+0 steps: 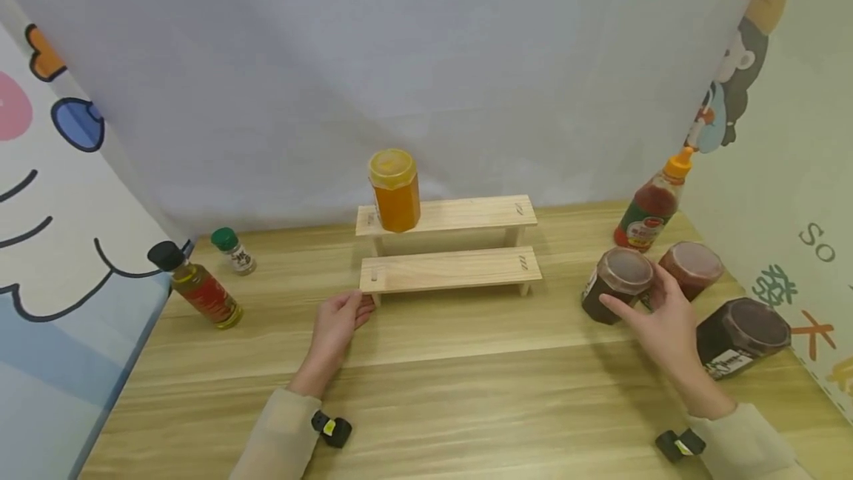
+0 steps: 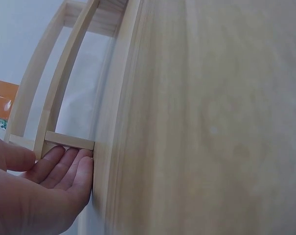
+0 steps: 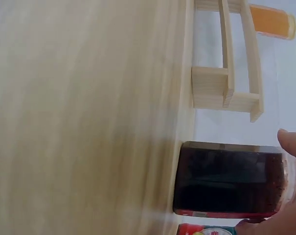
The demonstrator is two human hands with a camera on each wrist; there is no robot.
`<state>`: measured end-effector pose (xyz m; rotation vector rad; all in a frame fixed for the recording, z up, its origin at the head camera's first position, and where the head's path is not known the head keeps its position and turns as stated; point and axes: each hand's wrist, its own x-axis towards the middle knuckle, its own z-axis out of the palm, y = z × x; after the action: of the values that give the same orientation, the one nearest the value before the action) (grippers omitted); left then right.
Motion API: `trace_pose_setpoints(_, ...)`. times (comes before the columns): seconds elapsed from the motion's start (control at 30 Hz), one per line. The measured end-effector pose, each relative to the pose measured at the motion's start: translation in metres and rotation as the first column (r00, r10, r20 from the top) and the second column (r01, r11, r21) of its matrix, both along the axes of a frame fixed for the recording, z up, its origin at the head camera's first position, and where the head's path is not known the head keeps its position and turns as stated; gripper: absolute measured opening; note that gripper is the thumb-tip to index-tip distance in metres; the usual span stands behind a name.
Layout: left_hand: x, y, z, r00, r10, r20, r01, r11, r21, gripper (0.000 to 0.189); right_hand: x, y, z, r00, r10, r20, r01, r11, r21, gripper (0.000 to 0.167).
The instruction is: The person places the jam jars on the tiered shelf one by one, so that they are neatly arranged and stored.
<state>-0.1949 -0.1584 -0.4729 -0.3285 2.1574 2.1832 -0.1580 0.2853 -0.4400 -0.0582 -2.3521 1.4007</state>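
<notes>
My left hand (image 1: 338, 319) is at the left end of a two-step wooden shelf (image 1: 453, 270). In the left wrist view, its thumb lies against the end of the lower board and its curled fingers are by the leg (image 2: 69, 140). My right hand (image 1: 668, 324) grips a dark jar (image 1: 609, 295) near its lid, thumb on one side and fingers on the other. That jar (image 3: 228, 178) stands upright, its base close against the tabletop in the right wrist view. A honey jar (image 1: 397, 202) with a yellow lid stands on the upper step, left of its middle.
Right of the held jar stand a reddish jar (image 1: 693, 270) and another dark jar (image 1: 733, 343). Behind them is a red sauce bottle (image 1: 649, 210) with an orange nozzle. At left are an oil bottle (image 1: 208, 295) and a green-capped shaker (image 1: 235, 252). Panels enclose the table (image 1: 426, 398).
</notes>
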Motion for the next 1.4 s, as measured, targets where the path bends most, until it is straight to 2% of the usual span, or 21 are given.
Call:
trace_pose_setpoints(0.13, 0.000, 0.001, 0.001, 1.000, -0.003, 0.003, 0.003, 1.000, -0.007, 0.036, -0.001, 0.001, -0.003, 0.999, 0.016, 0.046, -0.016, 1.000, 0.005, 0.084)
trace_pose_setpoints(0.27, 0.001, 0.001, 0.001, 1.000, -0.002, 0.002, 0.002, 1.000, -0.015, 0.036, -0.003, 0.003, -0.005, 0.998, 0.029, 0.064, -0.030, 0.999, 0.012, 0.074)
trace_pose_setpoints(0.37, 0.000, 0.001, 0.001, 1.000, 0.001, 0.001, -0.001, 1.000, -0.016, 0.036, -0.004, 0.003, -0.004, 0.993, 0.031, 0.111, -0.032, 0.999, 0.010, 0.071)
trace_pose_setpoints(0.57, 0.001, -0.001, 0.001, 1.000, -0.007, 0.000, 0.007, 1.000, -0.013, 0.036, -0.006, 0.005, -0.006, 0.981, 0.020, 0.193, -0.012, 0.999, -0.044, 0.076)
trace_pose_setpoints(0.67, 0.001, -0.001, 0.001, 1.000, -0.008, 0.001, 0.008, 1.000, -0.016, 0.036, -0.009, 0.006, -0.011, 0.985, 0.007, 0.175, 0.008, 0.996, -0.086, 0.074)
trace_pose_setpoints(0.83, 0.001, 0.000, 0.002, 1.000, -0.006, -0.001, 0.006, 1.000, -0.024, 0.037, -0.016, 0.013, -0.023, 0.991, -0.013, 0.133, 0.025, 0.996, -0.087, 0.070)
trace_pose_setpoints(1.0, 0.002, 0.000, 0.003, 1.000, -0.013, 0.002, 0.013, 1.000, -0.027, 0.037, -0.023, 0.023, -0.040, 0.993, -0.029, 0.112, 0.036, 0.998, -0.056, 0.071)
trace_pose_setpoints(1.1, 0.001, -0.001, 0.003, 1.000, -0.021, 0.000, 0.021, 0.999, -0.028, 0.038, -0.024, 0.023, -0.042, 0.993, -0.047, 0.105, 0.051, 0.998, -0.033, 0.072)
trace_pose_setpoints(1.23, 0.000, -0.001, 0.003, 1.000, -0.021, -0.004, 0.021, 0.999, -0.024, 0.038, -0.020, 0.015, -0.028, 0.989, -0.065, 0.130, 0.070, 0.997, -0.039, 0.068)
trace_pose_setpoints(1.4, 0.001, -0.001, 0.002, 1.000, -0.012, -0.004, 0.012, 0.999, -0.032, 0.037, -0.014, 0.006, -0.009, 0.989, -0.042, 0.145, 0.052, 0.996, -0.068, 0.064)
